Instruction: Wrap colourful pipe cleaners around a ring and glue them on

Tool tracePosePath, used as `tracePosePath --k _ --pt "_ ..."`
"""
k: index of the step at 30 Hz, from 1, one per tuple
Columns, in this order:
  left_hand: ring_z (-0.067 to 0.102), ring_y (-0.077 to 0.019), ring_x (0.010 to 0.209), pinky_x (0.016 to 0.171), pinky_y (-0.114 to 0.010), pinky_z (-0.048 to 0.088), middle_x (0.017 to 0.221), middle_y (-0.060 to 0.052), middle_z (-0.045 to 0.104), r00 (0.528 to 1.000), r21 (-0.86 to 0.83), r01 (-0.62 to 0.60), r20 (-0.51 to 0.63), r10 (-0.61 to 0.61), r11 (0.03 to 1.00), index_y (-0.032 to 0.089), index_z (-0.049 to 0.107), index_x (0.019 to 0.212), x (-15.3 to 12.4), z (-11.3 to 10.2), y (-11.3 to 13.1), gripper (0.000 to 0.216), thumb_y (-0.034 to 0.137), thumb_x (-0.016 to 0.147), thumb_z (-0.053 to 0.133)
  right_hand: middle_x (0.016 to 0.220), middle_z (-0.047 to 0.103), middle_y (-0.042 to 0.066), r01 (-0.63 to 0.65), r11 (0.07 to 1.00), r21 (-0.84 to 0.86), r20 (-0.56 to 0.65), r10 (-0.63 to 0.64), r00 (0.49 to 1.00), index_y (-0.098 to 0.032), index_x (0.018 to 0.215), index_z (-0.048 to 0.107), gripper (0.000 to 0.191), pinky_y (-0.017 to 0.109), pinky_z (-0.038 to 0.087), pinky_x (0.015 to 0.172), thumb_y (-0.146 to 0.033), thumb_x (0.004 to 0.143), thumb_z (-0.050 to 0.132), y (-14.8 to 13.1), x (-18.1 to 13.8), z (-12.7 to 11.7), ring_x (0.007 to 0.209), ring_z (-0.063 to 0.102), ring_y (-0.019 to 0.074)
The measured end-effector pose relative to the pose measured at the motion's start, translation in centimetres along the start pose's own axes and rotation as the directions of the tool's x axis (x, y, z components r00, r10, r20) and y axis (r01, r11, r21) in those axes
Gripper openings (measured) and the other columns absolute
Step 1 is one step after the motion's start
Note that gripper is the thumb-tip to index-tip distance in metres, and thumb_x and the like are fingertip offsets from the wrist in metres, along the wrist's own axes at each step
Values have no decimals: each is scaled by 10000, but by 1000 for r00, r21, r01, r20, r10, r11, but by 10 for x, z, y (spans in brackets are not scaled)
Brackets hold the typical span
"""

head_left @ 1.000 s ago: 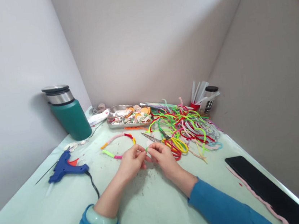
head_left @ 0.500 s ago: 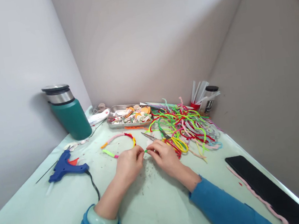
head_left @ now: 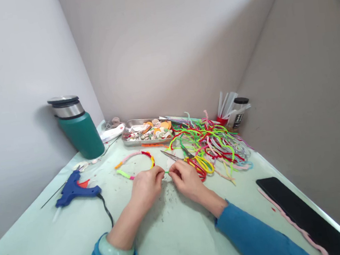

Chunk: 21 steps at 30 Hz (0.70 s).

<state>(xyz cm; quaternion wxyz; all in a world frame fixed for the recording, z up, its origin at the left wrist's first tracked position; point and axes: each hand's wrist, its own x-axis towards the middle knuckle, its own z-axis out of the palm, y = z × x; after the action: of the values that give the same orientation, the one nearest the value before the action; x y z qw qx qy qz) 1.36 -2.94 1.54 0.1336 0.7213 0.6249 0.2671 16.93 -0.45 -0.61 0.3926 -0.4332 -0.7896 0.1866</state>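
My left hand (head_left: 146, 185) and my right hand (head_left: 186, 178) meet at the middle of the pale green table. Both pinch a short green pipe-cleaner piece (head_left: 166, 172) between their fingertips, the fingers curled. Just beyond my left hand lies a curved band wrapped in pink, red, yellow and green pipe cleaners (head_left: 135, 163). Scissors with red and yellow handles (head_left: 189, 163) lie beside my right hand. A heap of coloured pipe cleaners (head_left: 214, 145) spreads behind and to the right.
A blue glue gun (head_left: 74, 189) with a black cord lies at the left. A green flask (head_left: 79, 128) stands by the left wall. A metal tray (head_left: 128, 131) of small decorations sits at the back. A cup of glue sticks (head_left: 228, 110) and a black pad (head_left: 301, 214) are at the right.
Both hands have slid a little away from me across the table, still pinching the green piece together. Nothing else has moved.
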Motion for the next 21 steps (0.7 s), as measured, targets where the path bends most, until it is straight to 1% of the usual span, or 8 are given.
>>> tracePosePath --k 3,5,7,9,11,13,17,21 --pt "561 -136 563 570 -245 366 737 -46 682 989 -363 124 124 -84 923 184 587 753 3 0 2 198 331 788 460 638 498 -14 -190 924 333 0 202 979 -165 684 521 101 220 335 534 -223 764 539 -1 2 5 569 444 101" --pt "535 -117 494 508 -236 366 759 -64 681 958 -601 253 264 -110 758 162 546 749 6 1 3 223 380 746 503 574 473 -38 -312 754 578 89 321 943 -169 709 512 130 206 310 478 -281 758 554 -3 2 10 496 402 84" --pt "523 -108 462 465 -225 351 746 -77 674 929 -709 349 347 -128 613 148 525 747 8 3 3 271 411 692 556 528 456 -57 -383 587 714 191 363 912 -174 743 505 165 193 279 438 -326 753 566 -3 2 14 446 365 71" --pt "506 -98 442 449 -217 339 709 -68 664 928 -724 359 342 -146 589 143 526 736 9 5 1 288 417 667 580 498 449 -65 -419 548 724 237 373 897 -172 753 518 186 188 264 420 -347 746 581 -1 3 15 425 354 67" --pt "476 -89 424 445 -218 335 683 -52 657 942 -686 325 299 -154 651 144 541 732 10 5 -2 275 415 687 561 524 482 -53 -413 620 667 215 370 904 -165 767 555 193 192 281 420 -353 743 588 2 4 14 430 376 68" --pt "456 -87 426 452 -220 333 677 -38 657 956 -609 274 254 -145 744 150 558 728 9 5 -3 252 399 724 523 612 540 -25 -355 733 580 133 345 929 -163 808 594 199 203 321 445 -354 761 571 6 5 10 469 424 79" --pt "492 -108 492 509 -223 336 642 -12 656 980 -390 171 158 -117 905 169 593 686 7 1 -2 215 335 763 480 757 590 15 -158 933 323 -14 172 985 -180 826 642 149 230 391 582 -284 801 539 7 6 0 642 516 118" --pt "547 -129 600 581 -225 337 653 -4 659 997 -217 45 74 -29 975 190 624 699 4 0 -1 203 285 781 465 759 588 12 -25 993 112 40 21 999 -187 786 637 82 236 383 642 -210 797 559 3 4 -5 705 526 126"
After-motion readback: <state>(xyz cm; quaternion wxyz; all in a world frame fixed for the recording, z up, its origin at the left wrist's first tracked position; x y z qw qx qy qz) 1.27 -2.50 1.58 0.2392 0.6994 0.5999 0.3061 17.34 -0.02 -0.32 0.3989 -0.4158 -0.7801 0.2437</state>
